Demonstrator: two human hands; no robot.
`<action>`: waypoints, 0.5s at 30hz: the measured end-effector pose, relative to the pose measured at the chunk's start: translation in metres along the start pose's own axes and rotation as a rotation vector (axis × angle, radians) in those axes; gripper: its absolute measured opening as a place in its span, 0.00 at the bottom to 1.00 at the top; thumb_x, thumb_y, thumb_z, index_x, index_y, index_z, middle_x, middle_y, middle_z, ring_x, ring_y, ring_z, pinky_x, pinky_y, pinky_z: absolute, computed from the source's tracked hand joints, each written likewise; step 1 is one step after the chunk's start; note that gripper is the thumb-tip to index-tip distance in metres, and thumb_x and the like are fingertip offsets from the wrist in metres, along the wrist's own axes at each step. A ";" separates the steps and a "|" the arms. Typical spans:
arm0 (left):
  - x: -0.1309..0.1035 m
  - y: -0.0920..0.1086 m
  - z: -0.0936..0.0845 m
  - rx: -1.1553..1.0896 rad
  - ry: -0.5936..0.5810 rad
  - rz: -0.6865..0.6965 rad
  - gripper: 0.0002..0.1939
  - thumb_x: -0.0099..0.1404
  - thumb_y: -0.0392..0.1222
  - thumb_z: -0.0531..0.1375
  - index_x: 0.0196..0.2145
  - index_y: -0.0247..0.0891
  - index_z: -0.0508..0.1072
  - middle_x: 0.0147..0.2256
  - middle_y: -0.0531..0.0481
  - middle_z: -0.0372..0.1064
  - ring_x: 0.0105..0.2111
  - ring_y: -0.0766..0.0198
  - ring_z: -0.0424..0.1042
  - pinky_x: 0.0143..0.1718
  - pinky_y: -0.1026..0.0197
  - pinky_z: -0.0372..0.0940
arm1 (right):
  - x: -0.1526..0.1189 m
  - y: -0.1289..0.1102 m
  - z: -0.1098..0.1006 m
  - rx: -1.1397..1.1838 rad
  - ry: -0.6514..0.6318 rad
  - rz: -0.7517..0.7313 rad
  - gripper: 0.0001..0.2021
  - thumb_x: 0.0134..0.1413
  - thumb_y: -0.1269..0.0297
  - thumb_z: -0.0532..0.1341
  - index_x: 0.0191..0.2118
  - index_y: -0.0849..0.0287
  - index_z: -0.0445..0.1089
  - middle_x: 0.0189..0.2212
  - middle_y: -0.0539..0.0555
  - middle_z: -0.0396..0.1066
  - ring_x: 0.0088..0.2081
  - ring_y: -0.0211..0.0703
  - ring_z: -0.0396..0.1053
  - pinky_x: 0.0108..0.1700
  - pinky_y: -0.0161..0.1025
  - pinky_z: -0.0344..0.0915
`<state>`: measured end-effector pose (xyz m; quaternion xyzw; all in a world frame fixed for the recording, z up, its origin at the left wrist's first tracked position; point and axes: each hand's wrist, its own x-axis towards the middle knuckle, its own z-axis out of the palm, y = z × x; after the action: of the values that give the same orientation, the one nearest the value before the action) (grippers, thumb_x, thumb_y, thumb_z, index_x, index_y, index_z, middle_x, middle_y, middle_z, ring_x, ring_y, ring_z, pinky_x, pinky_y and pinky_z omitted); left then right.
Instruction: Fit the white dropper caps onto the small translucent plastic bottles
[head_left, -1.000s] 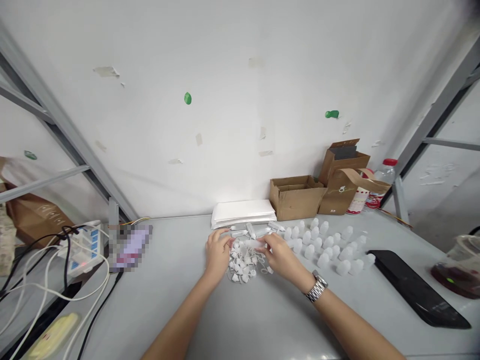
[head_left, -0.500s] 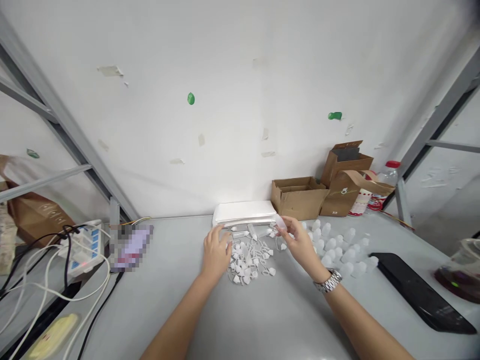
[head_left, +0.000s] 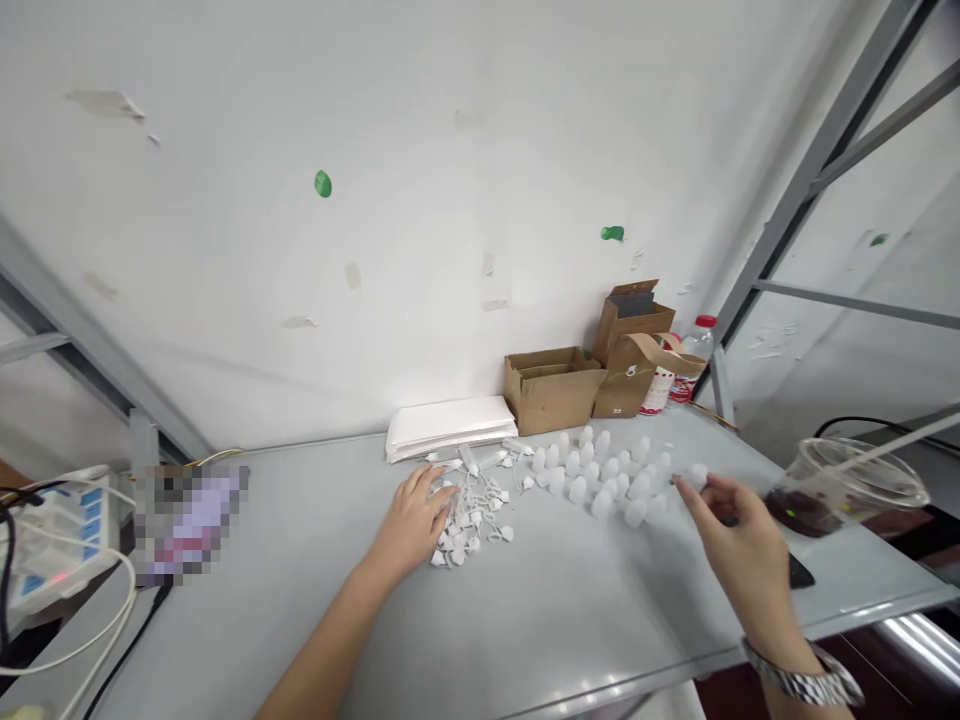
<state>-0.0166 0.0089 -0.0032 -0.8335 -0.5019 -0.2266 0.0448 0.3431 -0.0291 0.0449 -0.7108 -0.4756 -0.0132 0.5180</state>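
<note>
My left hand rests at the left edge of a pile of small white pieces with looped cords, its fingers curved and apart. My right hand, with a metal watch on the wrist, is at the right end of a group of translucent white rounded caps. Its thumb and index finger are near one cap; whether they grip it is hard to tell. A few clear tubes lie behind the pile, in front of a stack of white sheets.
An open cardboard box, a brown paper bag and a red-capped bottle stand along the wall. A clear tub is at the right, a black object beneath my right wrist. A power strip with cables lies left.
The view has turned to the right. My right hand has moved from the tubes behind the pile to the far right of the caps. My left hand stays beside the pile.
</note>
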 end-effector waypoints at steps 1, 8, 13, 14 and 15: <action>0.000 0.000 0.000 0.006 -0.007 0.000 0.16 0.59 0.33 0.50 0.44 0.44 0.69 0.52 0.47 0.59 0.55 0.52 0.51 0.50 0.46 0.57 | 0.002 0.012 -0.005 -0.072 -0.031 0.058 0.24 0.40 0.42 0.56 0.33 0.61 0.66 0.20 0.51 0.65 0.26 0.44 0.64 0.33 0.42 0.58; 0.002 0.003 0.000 0.026 -0.074 -0.020 0.17 0.58 0.34 0.49 0.43 0.44 0.68 0.53 0.47 0.59 0.55 0.52 0.52 0.50 0.47 0.57 | -0.008 0.062 0.007 -0.403 -0.203 0.029 0.23 0.43 0.44 0.48 0.29 0.60 0.67 0.20 0.54 0.71 0.30 0.51 0.69 0.34 0.44 0.53; 0.001 -0.001 -0.004 0.039 -0.065 -0.018 0.16 0.56 0.35 0.50 0.41 0.46 0.68 0.54 0.50 0.58 0.57 0.52 0.50 0.51 0.46 0.53 | -0.012 0.069 0.021 -0.412 -0.247 0.050 0.23 0.44 0.46 0.48 0.32 0.61 0.68 0.23 0.56 0.72 0.31 0.51 0.70 0.35 0.43 0.53; 0.001 -0.001 -0.005 0.041 -0.068 -0.017 0.16 0.56 0.35 0.50 0.41 0.46 0.68 0.54 0.51 0.58 0.57 0.52 0.50 0.51 0.47 0.53 | -0.012 0.071 0.020 -0.406 -0.257 0.062 0.24 0.43 0.46 0.48 0.32 0.61 0.69 0.22 0.55 0.72 0.30 0.51 0.70 0.35 0.43 0.53; 0.001 -0.001 -0.005 0.047 -0.072 -0.016 0.16 0.56 0.35 0.50 0.41 0.46 0.68 0.54 0.51 0.58 0.57 0.53 0.50 0.51 0.47 0.53 | -0.012 0.072 0.018 -0.398 -0.275 0.068 0.24 0.42 0.46 0.48 0.32 0.61 0.69 0.22 0.55 0.71 0.30 0.51 0.69 0.34 0.43 0.53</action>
<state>-0.0190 0.0091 0.0016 -0.8357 -0.5152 -0.1851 0.0442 0.3777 -0.0243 -0.0216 -0.8095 -0.5057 0.0077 0.2983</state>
